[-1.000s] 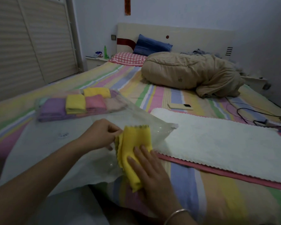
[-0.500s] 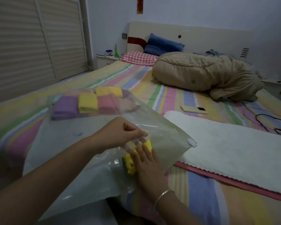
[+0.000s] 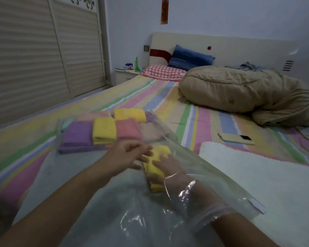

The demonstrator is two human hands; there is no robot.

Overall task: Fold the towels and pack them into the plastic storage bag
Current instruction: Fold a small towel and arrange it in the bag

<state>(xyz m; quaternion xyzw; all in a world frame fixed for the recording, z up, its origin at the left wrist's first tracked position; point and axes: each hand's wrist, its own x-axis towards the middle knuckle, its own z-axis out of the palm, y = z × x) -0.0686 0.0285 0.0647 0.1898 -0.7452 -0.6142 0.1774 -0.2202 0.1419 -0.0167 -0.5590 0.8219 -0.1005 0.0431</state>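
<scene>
A clear plastic storage bag (image 3: 103, 202) lies flat on the striped bed, mouth toward me. My right hand (image 3: 169, 168) is inside it up to the forearm, pressing down on a folded yellow towel (image 3: 157, 163). My left hand (image 3: 127, 155) hovers over the bag just left of that towel, blurred, fingers spread and partly curled; whether it touches the film is unclear. At the bag's far end sit several folded towels: purple (image 3: 75, 136), yellow (image 3: 103, 130), pink (image 3: 128, 129) and another yellow (image 3: 129, 114).
A white towel (image 3: 257, 184) with a pink scalloped edge lies spread to the right. Beyond it a phone (image 3: 237, 139) rests on the sheet. A bundled tan quilt (image 3: 239, 90) and pillows (image 3: 168, 72) fill the bed's head. Wardrobe doors (image 3: 43, 50) stand left.
My right hand has pushed the yellow towel from the bag's mouth deeper inside, forearm now under the film. My left hand has let go of the opening and moved forward.
</scene>
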